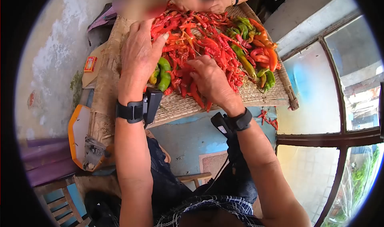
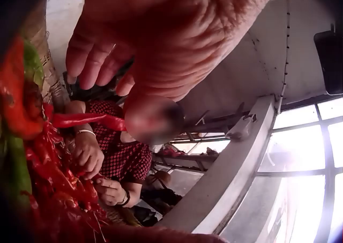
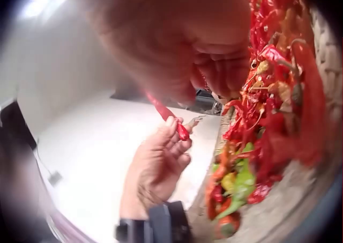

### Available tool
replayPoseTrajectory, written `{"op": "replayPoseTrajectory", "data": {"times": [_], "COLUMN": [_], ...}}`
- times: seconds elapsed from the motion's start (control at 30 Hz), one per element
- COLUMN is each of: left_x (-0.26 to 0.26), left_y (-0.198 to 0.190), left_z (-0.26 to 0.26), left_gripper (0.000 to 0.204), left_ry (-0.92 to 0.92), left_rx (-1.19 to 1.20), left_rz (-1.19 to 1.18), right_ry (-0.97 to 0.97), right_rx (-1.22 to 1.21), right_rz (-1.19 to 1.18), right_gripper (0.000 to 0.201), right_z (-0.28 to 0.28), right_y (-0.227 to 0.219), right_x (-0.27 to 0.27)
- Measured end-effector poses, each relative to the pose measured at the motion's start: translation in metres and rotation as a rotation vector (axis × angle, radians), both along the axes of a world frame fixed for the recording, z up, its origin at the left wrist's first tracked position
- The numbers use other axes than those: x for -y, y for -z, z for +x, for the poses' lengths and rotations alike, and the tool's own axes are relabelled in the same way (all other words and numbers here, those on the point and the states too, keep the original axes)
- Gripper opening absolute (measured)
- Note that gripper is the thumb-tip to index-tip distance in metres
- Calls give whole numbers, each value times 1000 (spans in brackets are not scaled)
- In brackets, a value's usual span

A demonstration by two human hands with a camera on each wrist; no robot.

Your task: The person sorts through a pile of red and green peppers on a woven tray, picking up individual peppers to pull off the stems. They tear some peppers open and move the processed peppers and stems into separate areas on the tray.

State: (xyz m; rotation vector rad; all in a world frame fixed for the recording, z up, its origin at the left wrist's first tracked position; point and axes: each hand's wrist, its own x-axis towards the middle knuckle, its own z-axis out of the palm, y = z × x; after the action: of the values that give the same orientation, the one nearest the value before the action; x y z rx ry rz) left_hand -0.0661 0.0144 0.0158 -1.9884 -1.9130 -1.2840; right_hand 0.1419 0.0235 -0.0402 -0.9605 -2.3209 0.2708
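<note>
Head view: sorting is under way as a slim red chilli [image 3: 167, 114] is pinched by the left hand [image 1: 138, 53], the right hand [image 1: 210, 81] curled among red chillies [image 1: 200, 43] on a woven tray [image 1: 256, 93].

A flat woven tray [image 1: 256, 93] carries a heap of red chillies [image 1: 204, 43] and some green chillies [image 1: 164, 73]

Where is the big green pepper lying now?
In the head view, the green pepper lies at the chilli pile's left edge, between the left hand and right hand.

Sunlit dark-framed window [image 1: 340, 107], weathered pale wall [image 1: 52, 67], wooden stool [image 1: 60, 199]
</note>
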Motion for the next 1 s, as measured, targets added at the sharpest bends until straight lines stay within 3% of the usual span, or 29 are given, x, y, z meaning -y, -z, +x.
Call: {"op": "replayPoseTrajectory", "data": {"times": [0.03, 0.1, 0.17, 0.23, 0.3, 0.37, 0.4, 0.53, 0.6, 0.77, 0.83, 0.9, 0.97, 1.0], "left_x": [1, 0, 0, 4, 1, 3, 3, 14, 13, 14, 10, 9, 6, 7], "left_y": [2, 7, 7, 4, 12, 1, -3, 4, 0, -4, -5, -8, -6, -8], "left_z": [-2, -1, 5, 9, 12, 18, 22, 41, 46, 38, 28, 25, 24, 21], "left_gripper": [47, 47, 41, 34, 28, 31, 30, 27, 22, 15, 12, 17, 24, 28], "left_ry": [-11, 35, 57, 215, 242, 414, 458, 574, 549, 478, 301, 214, -13, 35], "left_rx": [1, -41, -75, -75, -68, -29, -23, 44, 15, 30, 65, 126, 29, 59], "left_rz": [-7, 56, 65, -106, -17, -323, -327, -233, -396, -372, -264, -232, 109, 37], "right_ry": [-11, 87, 62, 80, 63, 68, 26, 65, 54, 54, 116, 336, 385, 422], "right_rx": [1, 262, 237, 261, 192, 178, 47, -24, -91, -333, -257, 4, 83, 131], "right_rz": [-7, 70, 40, 77, 132, 93, 147, 108, 120, 65, 65, 67, 129, 67], "right_gripper": [38, 40, 34, 22, 20, 27, 31, 23, 20, 32, 42, 48, 54, 55], "right_z": [-2, -4, -3, -1, 3, 12, 16, 24, 24, 27, 38, 47, 51, 53], "right_y": [2, 6, 2, -3, 0, -7, -9, -20, -28, -25, -20, -15, -4, 3], "right_x": [0, 2, 0, -3, -3, -3, -2, 4, 6, 9, -1, -7, -17, -21]}}
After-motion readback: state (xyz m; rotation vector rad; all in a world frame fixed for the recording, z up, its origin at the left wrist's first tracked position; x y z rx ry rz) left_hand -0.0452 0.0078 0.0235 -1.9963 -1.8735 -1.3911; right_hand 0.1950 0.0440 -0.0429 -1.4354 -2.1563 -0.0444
